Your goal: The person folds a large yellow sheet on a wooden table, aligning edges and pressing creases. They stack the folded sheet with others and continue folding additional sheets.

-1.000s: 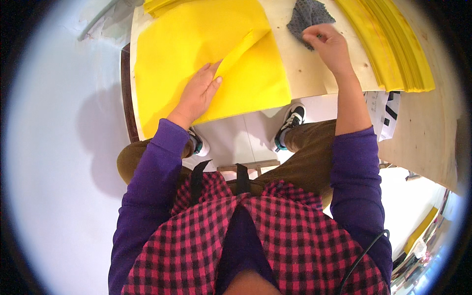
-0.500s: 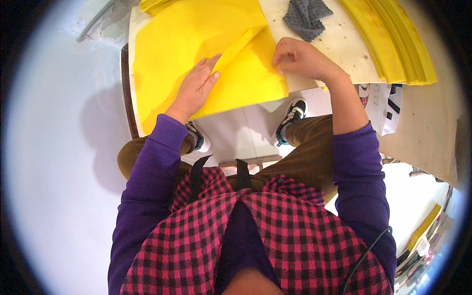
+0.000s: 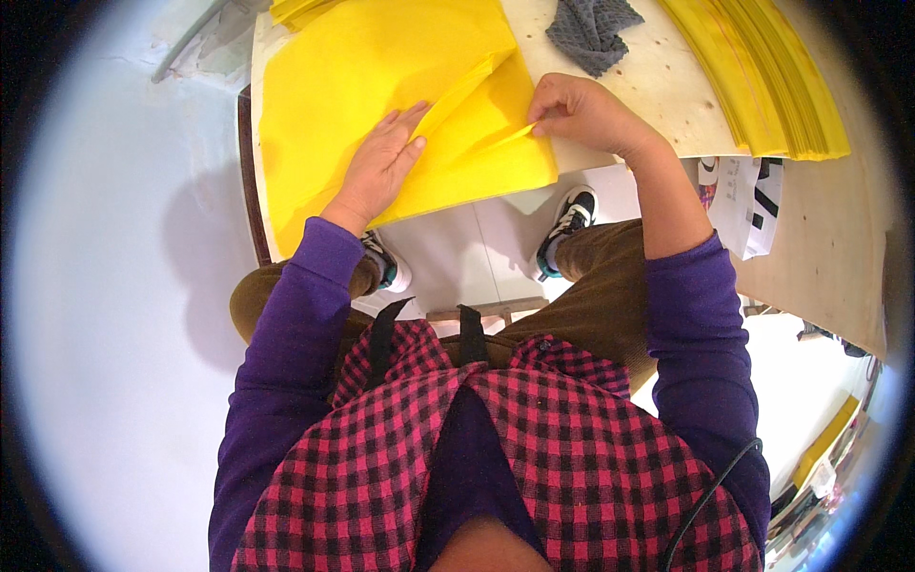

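Right hand [image 3: 581, 112] has left the rag [image 3: 589, 36] beyond it and pinches yellow cloth [image 3: 334, 105], so both work there, left hand [image 3: 375, 172] open.

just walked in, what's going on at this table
A person has both hands on a yellow sheet spread on the table. The left hand lies flat beside a raised fold; the right hand pinches up a bit near the right edge. A grey cloth and a yellow stack lie farther right.
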The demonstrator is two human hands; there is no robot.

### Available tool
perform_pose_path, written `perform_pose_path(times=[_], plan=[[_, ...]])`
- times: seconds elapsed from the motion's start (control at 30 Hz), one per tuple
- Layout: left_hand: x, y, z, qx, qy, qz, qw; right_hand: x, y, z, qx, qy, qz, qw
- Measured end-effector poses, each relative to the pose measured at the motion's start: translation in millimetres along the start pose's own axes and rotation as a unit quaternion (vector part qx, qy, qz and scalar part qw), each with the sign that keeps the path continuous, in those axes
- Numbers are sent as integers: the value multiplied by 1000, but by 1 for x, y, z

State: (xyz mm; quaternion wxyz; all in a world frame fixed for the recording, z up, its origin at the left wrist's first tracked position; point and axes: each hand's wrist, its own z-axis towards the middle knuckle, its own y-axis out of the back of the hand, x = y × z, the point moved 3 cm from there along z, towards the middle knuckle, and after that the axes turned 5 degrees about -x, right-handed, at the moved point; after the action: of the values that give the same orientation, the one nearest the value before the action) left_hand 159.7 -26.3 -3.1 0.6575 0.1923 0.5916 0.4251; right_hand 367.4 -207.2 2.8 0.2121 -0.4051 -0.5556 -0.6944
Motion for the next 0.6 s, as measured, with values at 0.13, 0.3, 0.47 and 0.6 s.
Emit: perform_pose_path(times=[0.13,0.3,0.47,0.6], plan=[[-1,0,1,4,-3,-7,1000,1,2,0,-5,0,13,1000],[-1,0,4,13,-34,-13,999,6,6,0,0,11,27,1000],[0,-1,5,26,-46,-13,999,13,6,4,-20,47,50,997],[-2,-1,5,29,-62,17,997,15,8,7,-46,45,53,997]])
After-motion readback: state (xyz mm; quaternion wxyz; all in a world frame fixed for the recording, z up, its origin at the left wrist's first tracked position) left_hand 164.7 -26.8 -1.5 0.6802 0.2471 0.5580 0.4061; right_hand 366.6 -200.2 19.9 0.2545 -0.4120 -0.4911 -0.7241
